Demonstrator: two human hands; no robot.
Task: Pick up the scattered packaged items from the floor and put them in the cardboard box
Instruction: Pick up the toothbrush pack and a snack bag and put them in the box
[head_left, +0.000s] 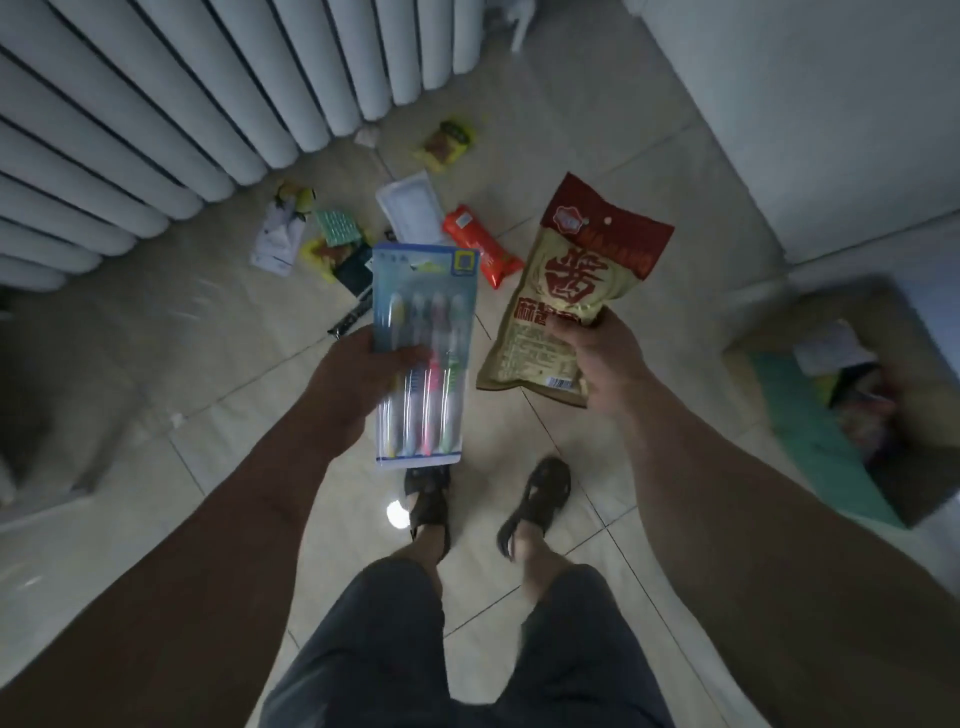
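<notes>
Nearest, dark shorts (415, 649) and two black sandals (537, 499) planted on the pale tiled floor (156, 322). Just above them, left hand (358, 379) curled round the middle of a toothbrush pack (423, 353), thumb across its clear front, pack held upright and well off the floor. Beside it, right hand (602, 358) pinching a beige and red sauce pouch (576, 291) at its lower right part, pouch tilted, top leaning away to the right. Both packages lifted, apart from each other, neither touching the floor.

Off to the right, blurred, an open cardboard box (852, 405) on the floor, well apart from both hands, with a teal item and other packages inside; contents too smeared to name.

Farther ahead, scattered on the tiles: an orange-red wrapper (480, 249) just beyond the toothbrush pack, a white flat packet (413, 210) beside it, a green patterned packet (337, 226) and a white pouch (275, 241) to the left, a yellow-green snack bag (447, 143) farther still.

At the far left, a white ribbed radiator (182, 88) above the heap.
</notes>
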